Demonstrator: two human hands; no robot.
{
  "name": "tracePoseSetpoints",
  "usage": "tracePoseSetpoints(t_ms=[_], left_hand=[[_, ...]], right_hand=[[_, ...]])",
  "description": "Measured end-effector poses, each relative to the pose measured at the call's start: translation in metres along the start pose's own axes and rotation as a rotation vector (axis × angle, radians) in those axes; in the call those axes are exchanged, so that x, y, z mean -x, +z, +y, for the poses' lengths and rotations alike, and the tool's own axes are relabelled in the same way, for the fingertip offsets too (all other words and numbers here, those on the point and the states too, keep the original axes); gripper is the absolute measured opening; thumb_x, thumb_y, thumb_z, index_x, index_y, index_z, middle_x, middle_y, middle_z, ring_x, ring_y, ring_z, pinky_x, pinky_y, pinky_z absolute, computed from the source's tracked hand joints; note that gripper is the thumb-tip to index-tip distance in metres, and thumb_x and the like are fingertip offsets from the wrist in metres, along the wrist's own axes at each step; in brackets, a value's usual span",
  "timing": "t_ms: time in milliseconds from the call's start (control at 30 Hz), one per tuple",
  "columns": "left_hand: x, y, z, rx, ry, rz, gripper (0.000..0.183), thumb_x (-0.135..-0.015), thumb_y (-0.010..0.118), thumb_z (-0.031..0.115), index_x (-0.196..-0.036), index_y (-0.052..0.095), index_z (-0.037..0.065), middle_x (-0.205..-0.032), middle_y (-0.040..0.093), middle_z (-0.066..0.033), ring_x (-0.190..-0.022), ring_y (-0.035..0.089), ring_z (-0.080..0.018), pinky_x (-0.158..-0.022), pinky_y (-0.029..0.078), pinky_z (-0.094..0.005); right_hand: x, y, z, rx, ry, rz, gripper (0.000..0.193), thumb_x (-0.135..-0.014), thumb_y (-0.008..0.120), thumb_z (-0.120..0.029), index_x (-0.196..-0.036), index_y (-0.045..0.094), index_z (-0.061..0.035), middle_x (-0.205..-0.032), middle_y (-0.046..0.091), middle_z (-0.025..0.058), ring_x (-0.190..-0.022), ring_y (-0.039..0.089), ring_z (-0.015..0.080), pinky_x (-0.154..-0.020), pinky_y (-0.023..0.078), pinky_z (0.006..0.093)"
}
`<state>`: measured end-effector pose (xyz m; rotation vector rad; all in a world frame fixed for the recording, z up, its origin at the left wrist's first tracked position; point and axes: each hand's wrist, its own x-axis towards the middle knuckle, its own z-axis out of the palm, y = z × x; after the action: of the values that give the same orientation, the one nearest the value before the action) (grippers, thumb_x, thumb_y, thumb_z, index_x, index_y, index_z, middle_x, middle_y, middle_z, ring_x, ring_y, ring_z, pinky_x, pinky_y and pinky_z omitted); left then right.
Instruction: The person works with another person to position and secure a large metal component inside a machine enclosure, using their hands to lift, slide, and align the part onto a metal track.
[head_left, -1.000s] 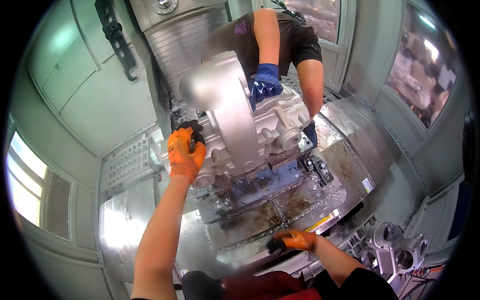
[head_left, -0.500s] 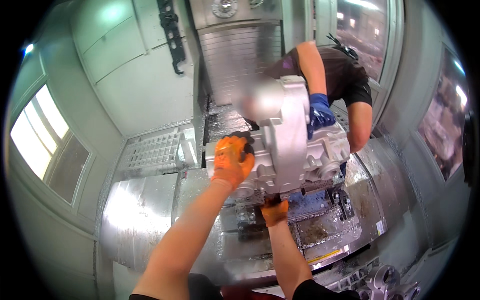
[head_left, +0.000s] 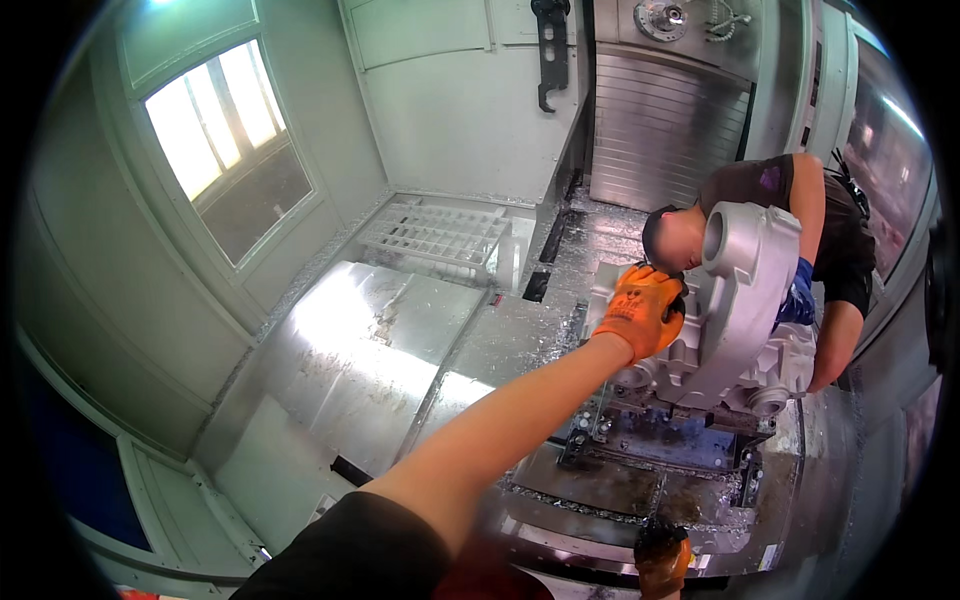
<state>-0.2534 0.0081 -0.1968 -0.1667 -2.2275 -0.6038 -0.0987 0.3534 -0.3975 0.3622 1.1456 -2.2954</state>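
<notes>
A big silver-grey metal casting with a round bored end stands in the machine, on dark fixture blocks. My left hand, in an orange glove with dark fingertips, curls over the casting's left end. Lower down, my right hand is at the front edge of the machine bed, apart from the casting. Its dark, wet-looking glove fingers blend together, and no held thing can be made out. On the far right side, a co-worker's blue-gloved hand touches the casting while the co-worker leans in behind it.
Metal chips litter the machine bed and its edges. To the left lie shiny sloped metal covers and a white grid tray. A slatted metal shutter stands at the back, beside a hanging black bracket.
The view has swung left, so the casting appears further right. My right hand has come away from beneath the casting to the bed's front edge. My left hand stays on the casting.
</notes>
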Motion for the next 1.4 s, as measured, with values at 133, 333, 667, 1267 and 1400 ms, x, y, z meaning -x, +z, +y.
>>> tracePoseSetpoints(t_ms=[133, 333, 667, 1267, 1400], left_hand=[[-0.003, 0.013, -0.007, -0.082, 0.093, 0.051, 0.022, -0.074, 0.063, 0.024, -0.086, 0.061, 0.006, -0.091, 0.061, -0.0182, -0.094, 0.057, -0.0384, -0.086, 0.044, -0.0474], [0.005, 0.028, -0.022, 0.138, -0.029, 0.065, 0.035, -0.076, 0.068, 0.006, -0.111, 0.062, 0.0, -0.104, 0.062, -0.0167, -0.1, 0.058, -0.0321, -0.084, 0.05, -0.0374], [-0.004, 0.028, 0.001, 0.028, 0.018, 0.08, 0.018, -0.081, 0.064, 0.011, -0.097, 0.072, 0.007, -0.092, 0.068, -0.0136, -0.087, 0.061, -0.0306, -0.083, 0.048, -0.0373], [0.001, 0.021, 0.002, 0.03, -0.139, -0.046, 0.025, -0.079, 0.063, 0.008, -0.103, 0.07, 0.006, -0.088, 0.063, -0.0089, -0.08, 0.059, -0.0205, -0.073, 0.049, -0.0324], [0.005, 0.036, -0.025, 0.088, -0.012, 0.02, 0.032, -0.072, 0.067, 0.013, -0.101, 0.066, -0.001, -0.096, 0.064, -0.0211, -0.091, 0.059, -0.0385, -0.081, 0.048, -0.0465]], right_hand=[[-0.029, -0.026, 0.01, -0.388, 0.155, -0.401, 0.023, -0.098, 0.044, -0.026, -0.079, 0.051, -0.0151, -0.074, 0.051, -0.0003, -0.071, 0.051, 0.0164, -0.062, 0.044, 0.032], [-0.028, -0.025, 0.009, -0.388, 0.19, -0.095, 0.023, -0.1, 0.046, -0.027, -0.094, 0.062, -0.013, -0.087, 0.064, 0.0043, -0.08, 0.062, 0.0219, -0.074, 0.052, 0.0364], [-0.018, -0.06, 0.01, -0.269, 0.098, -0.134, 0.035, -0.101, 0.049, -0.031, -0.123, 0.06, -0.0064, -0.113, 0.069, 0.0081, -0.103, 0.068, 0.0239, -0.087, 0.055, 0.0359], [0.002, -0.052, -0.002, -0.24, 0.078, -0.023, 0.029, -0.101, 0.049, -0.032, -0.116, 0.062, -0.0106, -0.108, 0.07, 0.0067, -0.099, 0.068, 0.0226, -0.087, 0.055, 0.0349], [0.004, -0.05, -0.004, -0.307, 0.085, -0.001, 0.026, -0.101, 0.044, -0.029, -0.101, 0.063, -0.011, -0.097, 0.069, 0.0066, -0.091, 0.067, 0.0218, -0.078, 0.056, 0.0349]])
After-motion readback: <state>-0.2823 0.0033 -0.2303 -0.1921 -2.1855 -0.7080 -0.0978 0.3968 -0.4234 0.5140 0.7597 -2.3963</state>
